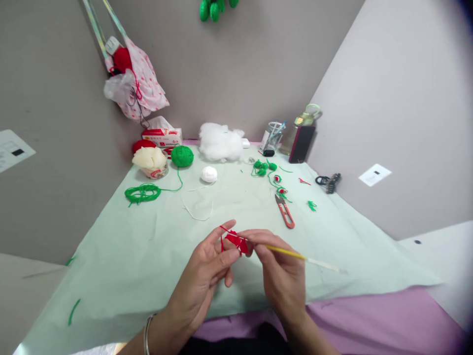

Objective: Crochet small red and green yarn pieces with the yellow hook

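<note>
We pinch the red piece [236,241] in our left hand [207,276] while our right hand [281,276] fingers clamp the hook [295,255] above the cloth [155,256].

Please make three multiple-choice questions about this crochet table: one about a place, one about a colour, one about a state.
1. Where do the snips lie?
A. On the green cloth, ahead of the right hand
B. Inside the clear cup
C. On the tissue box

2. What colour is the yarn piece between the hands?
A. White
B. Red
C. Green

3. What is the state of the crochet hook?
A. Lying loose on the cloth
B. Standing in the cup
C. Held in the right hand, its tip at the yarn piece

Answers:
1. A: the snips rest flat on the cloth beyond the right hand.
2. B: the piece pinched by the left hand is red.
3. C: the right hand's fingers grip the yellow shaft.
</note>
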`<state>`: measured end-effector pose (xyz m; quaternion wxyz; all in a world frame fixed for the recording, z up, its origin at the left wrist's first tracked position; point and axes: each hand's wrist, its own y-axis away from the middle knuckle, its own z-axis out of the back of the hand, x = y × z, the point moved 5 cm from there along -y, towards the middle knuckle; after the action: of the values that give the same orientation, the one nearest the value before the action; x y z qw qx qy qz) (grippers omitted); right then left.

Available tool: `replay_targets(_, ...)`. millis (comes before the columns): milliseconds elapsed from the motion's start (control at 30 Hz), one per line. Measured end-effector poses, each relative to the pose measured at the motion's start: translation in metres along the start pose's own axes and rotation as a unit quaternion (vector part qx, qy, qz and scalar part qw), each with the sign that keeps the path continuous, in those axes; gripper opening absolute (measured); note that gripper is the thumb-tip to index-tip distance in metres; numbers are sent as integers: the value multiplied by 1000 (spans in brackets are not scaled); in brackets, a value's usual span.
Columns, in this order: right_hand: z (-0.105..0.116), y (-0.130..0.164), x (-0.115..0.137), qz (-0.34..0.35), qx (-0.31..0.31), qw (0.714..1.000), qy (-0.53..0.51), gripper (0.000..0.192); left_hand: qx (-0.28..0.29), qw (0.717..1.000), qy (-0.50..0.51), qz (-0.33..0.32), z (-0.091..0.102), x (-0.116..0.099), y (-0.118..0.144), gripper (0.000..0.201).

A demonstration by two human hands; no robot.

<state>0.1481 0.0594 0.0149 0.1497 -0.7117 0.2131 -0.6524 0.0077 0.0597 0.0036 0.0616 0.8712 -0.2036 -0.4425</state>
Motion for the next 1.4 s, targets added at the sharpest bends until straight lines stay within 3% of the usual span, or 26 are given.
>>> replay_targets(100, -2, -9, -3, -75, 19, 991, -109, 16, 6, 1000, 6, 2, -1, -8, 1, 56)
replay_targets(200, 1, -9, 4, -63, 25, 996, -56, 21, -14, 999, -28, -45, 3, -14, 1, 56)
replay_targets(267, 1, -5, 14, 9, 43, 998, 51, 20, -41, 993, -69, -86, 7, -16, 2, 60)
replay_targets(333, -5, 1, 25, 130, 86, 974, 165, 25, -62, 987, -100, -108, 10, -16, 4, 66)
replay_targets(400, -13, 10, 31, 239, 124, 928, 256, 35, -60, 990, -87, -89, 11, -13, 5, 72)
replay_targets(467, -15, 13, 32, 276, 120, 909, 290, 40, -32, 999, -25, -29, 10, -7, 4, 71)
replay_targets(533, -11, 10, 29, 225, 77, 941, 239, 36, -4, 998, 43, 35, 8, -4, 4, 61)
replay_targets(600, -4, 3, 21, 125, 37, 984, 119, 27, 7, 995, 81, 56, 6, -5, 3, 52)
replay_targets(667, -3, -2, 13, 35, 21, 999, 2, 22, 4, 996, 76, 38, 6, -8, 2, 49)
replay_targets(733, -5, -7, 9, -6, 23, 998, -52, 20, -2, 999, 39, 7, 6, -10, 3, 49)
replay_targets(900, -10, -11, 11, -27, 36, 999, -26, 18, -8, 997, -59, -50, 5, -10, 4, 48)
replay_targets(1033, -11, -1, 17, 68, 55, 991, 97, 21, -54, 993, -58, -84, 8, -10, 3, 49)
replay_targets(1167, -11, 8, 14, 150, 77, 970, 176, 34, -34, 999, 29, -12, 8, 0, -1, 47)
replay_targets(1267, 0, 3, 7, 79, 24, 989, 121, 26, -28, 997, 63, 24, 10, 1, -3, 39)
replay_targets(1400, 3, -7, 1, -23, 6, 999, -34, 18, -34, 999, 23, -18, 12, -6, -1, 34)
